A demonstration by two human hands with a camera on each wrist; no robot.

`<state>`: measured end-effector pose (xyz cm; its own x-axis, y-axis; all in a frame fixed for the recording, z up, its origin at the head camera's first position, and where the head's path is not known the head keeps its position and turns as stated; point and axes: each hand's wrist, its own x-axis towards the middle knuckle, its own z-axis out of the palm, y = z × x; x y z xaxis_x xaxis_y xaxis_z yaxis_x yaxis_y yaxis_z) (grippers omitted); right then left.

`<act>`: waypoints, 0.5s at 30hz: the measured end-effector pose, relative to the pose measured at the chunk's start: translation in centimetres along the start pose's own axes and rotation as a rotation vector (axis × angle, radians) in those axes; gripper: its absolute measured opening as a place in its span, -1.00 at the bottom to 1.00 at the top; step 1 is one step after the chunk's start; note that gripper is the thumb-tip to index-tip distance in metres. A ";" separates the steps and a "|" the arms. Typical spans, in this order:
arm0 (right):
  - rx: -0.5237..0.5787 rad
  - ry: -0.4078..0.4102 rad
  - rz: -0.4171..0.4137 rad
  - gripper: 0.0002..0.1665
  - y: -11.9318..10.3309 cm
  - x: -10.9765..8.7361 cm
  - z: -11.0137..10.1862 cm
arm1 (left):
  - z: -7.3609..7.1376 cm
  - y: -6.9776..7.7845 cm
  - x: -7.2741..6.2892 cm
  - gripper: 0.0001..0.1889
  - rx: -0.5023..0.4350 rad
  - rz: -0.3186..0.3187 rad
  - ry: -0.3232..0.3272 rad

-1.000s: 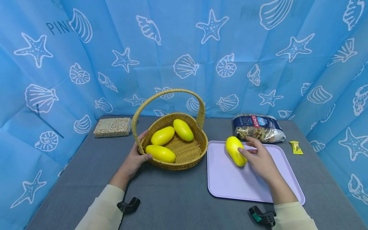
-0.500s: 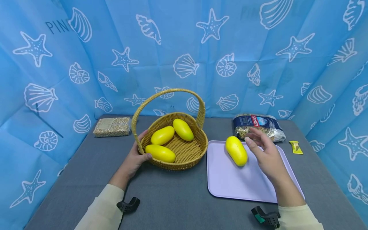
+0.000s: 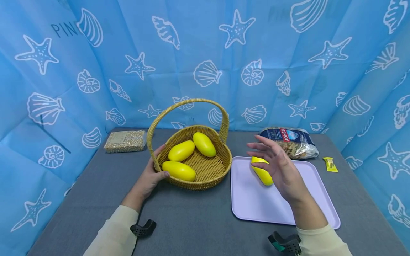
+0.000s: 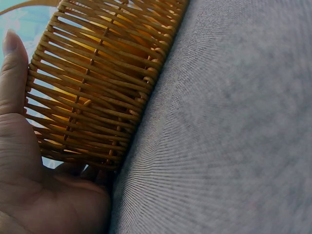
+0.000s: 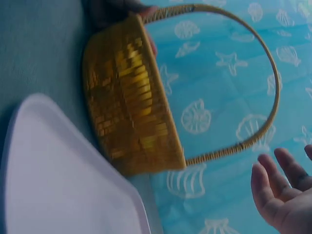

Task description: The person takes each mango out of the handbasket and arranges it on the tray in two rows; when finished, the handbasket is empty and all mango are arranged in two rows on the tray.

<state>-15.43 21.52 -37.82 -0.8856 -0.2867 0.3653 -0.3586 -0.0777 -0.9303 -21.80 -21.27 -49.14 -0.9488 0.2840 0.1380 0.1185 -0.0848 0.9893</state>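
Note:
My left hand (image 3: 148,179) grips the left rim of a wicker basket (image 3: 209,172), thumb over the edge and fingers round the outside. Inside it lie three yellow mangoes (image 3: 179,171), grouped at the left and back. On the right, a lilac tray (image 3: 256,206) bears one more mango (image 3: 263,175). Raised above that tray is my right hand (image 3: 285,174), holding nothing, its fingers spread and partly covering the mango in the head view. The right wrist view shows the right hand's fingers (image 5: 280,183) held apart, away from the basket's tall handle (image 5: 273,97).
Behind the tray lies an Agnesi pasta bag (image 3: 298,147). A small yellow wrapped sweet (image 3: 330,164) is at its right. At the back left rests a clear pack of pale grains (image 3: 125,141). A blue shell-print curtain (image 3: 205,42) encloses the grey table (image 3: 198,220).
My right hand, earlier touching the mango on the tray, drew off to the right, then rose and swung left over it. The mango stayed on the tray. My left hand kept still.

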 end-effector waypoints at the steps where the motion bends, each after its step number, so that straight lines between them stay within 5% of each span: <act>1: 0.030 -0.028 -0.003 -0.24 0.0 0.2 0.2 | 0.0 0.0 0.0 0.05 -0.004 0.000 -0.001; 7: 0.128 -0.115 0.013 0.04 0.8 1.1 1.8 | 0.1 0.0 0.0 0.05 -0.007 0.003 -0.005; 15: 0.184 -0.176 0.043 0.07 2.7 2.3 4.6 | 0.0 0.0 0.0 0.05 -0.011 0.009 -0.017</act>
<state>-17.11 16.21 -39.63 -0.8284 -0.4538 0.3283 -0.2472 -0.2296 -0.9414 -21.81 -21.29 -49.10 -0.9428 0.2990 0.1476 0.1236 -0.0979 0.9875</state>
